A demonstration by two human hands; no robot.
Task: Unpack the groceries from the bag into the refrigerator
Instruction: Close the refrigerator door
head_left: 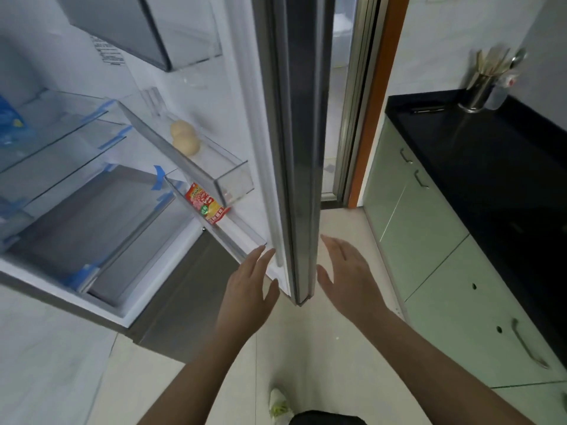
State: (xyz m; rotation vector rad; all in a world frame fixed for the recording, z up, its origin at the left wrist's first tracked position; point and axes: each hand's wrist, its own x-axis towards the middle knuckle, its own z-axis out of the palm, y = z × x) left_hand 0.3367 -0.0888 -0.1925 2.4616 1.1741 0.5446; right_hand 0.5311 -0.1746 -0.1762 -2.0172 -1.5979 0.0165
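The refrigerator stands open, its door (294, 148) swung toward me edge-on. My left hand (250, 283) is flat with straight fingers at the door's inner side, near the lower door bin (245, 237). My right hand (346, 271) is open on the door's outer side, holding nothing. Two pale round eggs (185, 138) lie in the upper clear door bin (233, 179). A red and yellow packet (207, 204) stands in the lower bin. A blue packet (12, 124) lies on a glass shelf (61, 139) at the far left. The grocery bag is out of sight.
Green cabinets (445, 271) with a black countertop (491, 167) run along the right. A metal utensil holder (478, 90) stands at the counter's back. A doorway with an orange frame (368, 142) lies behind the door. Pale tiled floor (306, 363) lies below me.
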